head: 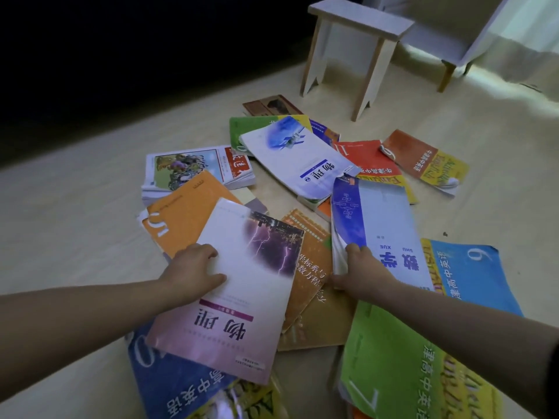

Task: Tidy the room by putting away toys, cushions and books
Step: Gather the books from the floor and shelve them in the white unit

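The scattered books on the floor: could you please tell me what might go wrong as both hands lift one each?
The right hand pinches the maths book at one corner, where pages fan apart; they could bend, or the book could slip. The left hand grips the lightning book by one edge; it may sag and drag the orange book beneath.

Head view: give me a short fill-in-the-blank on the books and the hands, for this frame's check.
1. The left hand holds the pink-white book whose cover photo shows ____.
2. The right hand grips the white maths book, which has a ____ band down one side.
3. The large green book at lower right bears the number ____.
Missing words: lightning; blue; 7.
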The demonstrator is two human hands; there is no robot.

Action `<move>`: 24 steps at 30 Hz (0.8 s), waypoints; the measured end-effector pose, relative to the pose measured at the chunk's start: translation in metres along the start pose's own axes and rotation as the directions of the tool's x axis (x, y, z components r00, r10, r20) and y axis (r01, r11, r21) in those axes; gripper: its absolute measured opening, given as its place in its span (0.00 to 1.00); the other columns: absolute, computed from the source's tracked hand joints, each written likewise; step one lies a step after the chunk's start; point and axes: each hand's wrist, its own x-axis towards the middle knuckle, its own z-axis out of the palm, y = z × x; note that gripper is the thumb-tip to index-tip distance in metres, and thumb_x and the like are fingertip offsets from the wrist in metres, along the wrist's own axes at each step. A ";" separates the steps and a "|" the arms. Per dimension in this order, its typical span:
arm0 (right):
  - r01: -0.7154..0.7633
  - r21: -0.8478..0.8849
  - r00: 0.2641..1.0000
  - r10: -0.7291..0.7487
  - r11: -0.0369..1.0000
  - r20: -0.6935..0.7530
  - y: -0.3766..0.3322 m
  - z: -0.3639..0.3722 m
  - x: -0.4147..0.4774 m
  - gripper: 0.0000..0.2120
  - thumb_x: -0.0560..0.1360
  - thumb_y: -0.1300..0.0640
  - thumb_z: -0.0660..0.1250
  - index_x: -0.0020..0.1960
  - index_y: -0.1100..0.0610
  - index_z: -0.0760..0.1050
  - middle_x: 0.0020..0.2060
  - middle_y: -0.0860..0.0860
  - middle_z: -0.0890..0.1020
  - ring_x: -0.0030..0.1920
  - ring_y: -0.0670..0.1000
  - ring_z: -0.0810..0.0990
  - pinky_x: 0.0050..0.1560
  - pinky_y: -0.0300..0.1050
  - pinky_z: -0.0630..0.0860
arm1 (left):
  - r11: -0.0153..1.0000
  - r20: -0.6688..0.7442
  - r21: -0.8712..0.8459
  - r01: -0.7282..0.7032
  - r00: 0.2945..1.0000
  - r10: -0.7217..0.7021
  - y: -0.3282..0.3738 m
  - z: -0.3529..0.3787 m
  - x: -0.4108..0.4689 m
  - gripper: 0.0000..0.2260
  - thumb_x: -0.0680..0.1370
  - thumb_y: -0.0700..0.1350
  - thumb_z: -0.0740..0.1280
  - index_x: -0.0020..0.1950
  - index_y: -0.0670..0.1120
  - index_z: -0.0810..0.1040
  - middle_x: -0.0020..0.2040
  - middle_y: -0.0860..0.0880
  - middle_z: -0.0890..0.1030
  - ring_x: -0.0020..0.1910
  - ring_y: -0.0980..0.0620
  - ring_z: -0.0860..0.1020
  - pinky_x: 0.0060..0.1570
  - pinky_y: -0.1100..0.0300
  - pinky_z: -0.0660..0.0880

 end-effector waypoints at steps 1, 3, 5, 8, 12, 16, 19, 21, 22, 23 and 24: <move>-0.017 0.012 1.000 0.018 1.000 -0.001 -0.002 0.002 0.006 0.37 0.70 0.40 0.71 0.69 0.59 0.61 0.64 0.58 0.69 0.61 0.58 0.75 0.55 0.50 0.74 | 1.000 -0.015 0.003 0.000 1.000 0.000 -0.001 0.001 0.003 0.27 0.73 0.55 0.71 0.68 0.46 0.70 0.64 0.46 0.72 0.62 0.47 0.71 0.60 0.55 0.70; -0.049 0.018 0.999 0.049 0.999 0.005 -0.007 0.008 0.015 0.39 0.70 0.40 0.71 0.69 0.61 0.60 0.64 0.59 0.70 0.61 0.59 0.75 0.54 0.50 0.74 | 1.000 -0.046 0.010 0.023 0.999 -0.023 -0.002 0.001 0.009 0.29 0.72 0.56 0.71 0.69 0.46 0.69 0.66 0.46 0.70 0.64 0.46 0.68 0.61 0.53 0.68; -0.079 0.010 0.997 0.079 0.997 0.011 -0.012 0.014 0.024 0.40 0.70 0.39 0.70 0.70 0.62 0.60 0.64 0.60 0.71 0.62 0.60 0.74 0.56 0.51 0.75 | 0.998 -0.073 -0.012 0.054 0.996 -0.055 -0.004 -0.001 0.015 0.31 0.72 0.56 0.72 0.70 0.46 0.67 0.68 0.45 0.67 0.65 0.44 0.67 0.62 0.52 0.68; -0.107 -0.048 0.994 0.107 0.993 -0.002 -0.015 0.022 0.036 0.44 0.70 0.37 0.70 0.73 0.63 0.57 0.68 0.61 0.67 0.65 0.62 0.72 0.61 0.54 0.75 | 0.995 -0.109 -0.040 0.088 0.990 -0.092 -0.009 -0.001 0.023 0.34 0.70 0.56 0.73 0.71 0.45 0.64 0.68 0.44 0.65 0.65 0.43 0.67 0.61 0.51 0.69; -0.120 -0.133 0.993 0.117 0.984 -0.030 -0.013 0.029 0.046 0.46 0.71 0.37 0.68 0.75 0.64 0.55 0.72 0.63 0.61 0.69 0.66 0.66 0.64 0.56 0.72 | 0.980 -0.138 -0.140 0.141 0.977 -0.161 -0.018 0.001 0.034 0.32 0.68 0.55 0.75 0.65 0.44 0.67 0.61 0.44 0.72 0.59 0.45 0.72 0.54 0.51 0.73; -0.118 -0.179 0.993 0.113 0.977 -0.036 -0.015 0.034 0.051 0.42 0.73 0.40 0.67 0.75 0.63 0.55 0.73 0.65 0.59 0.70 0.67 0.63 0.67 0.58 0.70 | 0.964 -0.080 -0.188 0.187 0.976 -0.204 -0.013 0.004 0.037 0.22 0.70 0.55 0.74 0.55 0.45 0.71 0.50 0.49 0.76 0.49 0.49 0.74 0.43 0.57 0.71; -0.111 -0.151 0.992 0.102 0.982 -0.069 -0.014 0.034 0.056 0.35 0.74 0.47 0.68 0.72 0.61 0.59 0.70 0.63 0.64 0.66 0.65 0.69 0.62 0.56 0.74 | 0.961 -0.024 -0.187 0.206 0.977 -0.214 -0.007 0.012 0.037 0.16 0.71 0.56 0.73 0.43 0.46 0.73 0.43 0.49 0.77 0.43 0.50 0.75 0.36 0.59 0.69; -0.113 -0.145 0.991 0.101 0.983 -0.084 -0.013 0.035 0.056 0.32 0.74 0.50 0.67 0.71 0.61 0.59 0.69 0.62 0.65 0.65 0.65 0.71 0.59 0.55 0.76 | 0.963 0.032 -0.189 0.192 0.981 -0.190 -0.005 0.020 0.036 0.14 0.73 0.56 0.71 0.44 0.45 0.77 0.42 0.50 0.78 0.43 0.50 0.77 0.36 0.60 0.70; -0.116 -0.142 0.991 0.105 0.983 -0.080 -0.013 0.036 0.056 0.32 0.74 0.51 0.67 0.72 0.61 0.58 0.70 0.62 0.63 0.66 0.66 0.69 0.60 0.55 0.76 | 0.968 0.045 -0.170 0.187 0.982 -0.182 -0.005 0.024 0.035 0.14 0.74 0.56 0.70 0.46 0.45 0.78 0.43 0.50 0.78 0.44 0.50 0.77 0.36 0.61 0.70; -0.124 -0.134 0.991 0.116 0.983 -0.064 -0.012 0.038 0.056 0.34 0.74 0.50 0.68 0.73 0.61 0.56 0.72 0.62 0.61 0.69 0.66 0.66 0.62 0.56 0.75 | 0.972 0.043 -0.145 0.184 0.983 -0.179 -0.005 0.027 0.034 0.14 0.74 0.56 0.69 0.48 0.45 0.78 0.45 0.50 0.79 0.44 0.50 0.77 0.36 0.61 0.70; -0.135 -0.125 0.990 0.130 0.983 -0.047 -0.013 0.039 0.055 0.37 0.74 0.50 0.69 0.74 0.61 0.54 0.74 0.62 0.57 0.71 0.66 0.62 0.64 0.58 0.73 | 0.975 0.035 -0.123 0.184 0.983 -0.181 -0.006 0.030 0.033 0.15 0.75 0.56 0.69 0.49 0.45 0.78 0.46 0.49 0.80 0.45 0.49 0.77 0.38 0.60 0.71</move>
